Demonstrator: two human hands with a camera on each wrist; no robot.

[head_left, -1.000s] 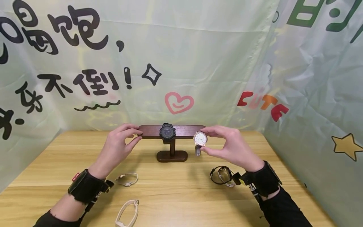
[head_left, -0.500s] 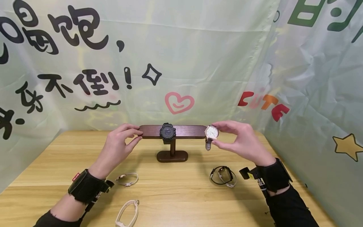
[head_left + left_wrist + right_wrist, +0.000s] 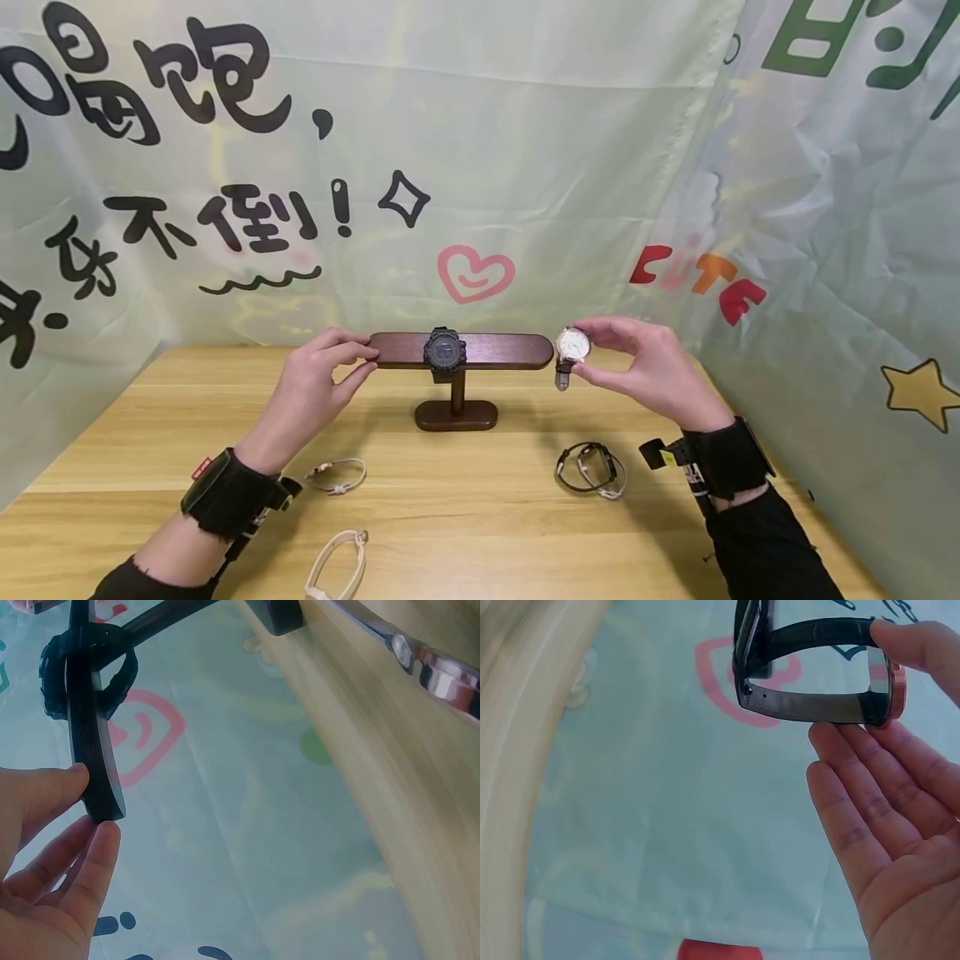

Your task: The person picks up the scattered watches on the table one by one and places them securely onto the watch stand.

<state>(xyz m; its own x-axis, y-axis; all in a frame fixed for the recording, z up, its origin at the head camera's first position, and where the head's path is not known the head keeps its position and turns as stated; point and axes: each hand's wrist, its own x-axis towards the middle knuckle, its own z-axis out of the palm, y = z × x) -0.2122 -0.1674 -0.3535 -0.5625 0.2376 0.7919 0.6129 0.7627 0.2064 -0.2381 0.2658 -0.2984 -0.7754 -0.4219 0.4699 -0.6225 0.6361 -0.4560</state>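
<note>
A dark brown wooden watch stand (image 3: 502, 352) stands upright on the table, its long bar level. Around the middle of that bar sits a chunky black digital watch (image 3: 445, 352). My left hand (image 3: 315, 383) pinches the bar's left end between thumb and fingers; the left wrist view shows the bar's end (image 3: 105, 799) between them. Just off the bar's right end, my right hand (image 3: 645, 367) pinches a white-faced, gold-rimmed wristwatch (image 3: 573, 344) by its case. Its dark strap (image 3: 810, 705) forms a loop in the right wrist view, the bar partly hidden behind it.
On the wooden table (image 3: 465, 542) a thin bracelet (image 3: 337, 477) and a pale strap-like band (image 3: 337, 562) lie at the left. Right of the stand lie a black band and a light one overlapping (image 3: 590, 469). A printed cloth (image 3: 562, 208) hangs behind and beside the table.
My right hand has moved right and slightly up with the wristwatch, from in front of the bar's right end to just beyond it. The left hand has kept its hold.
</note>
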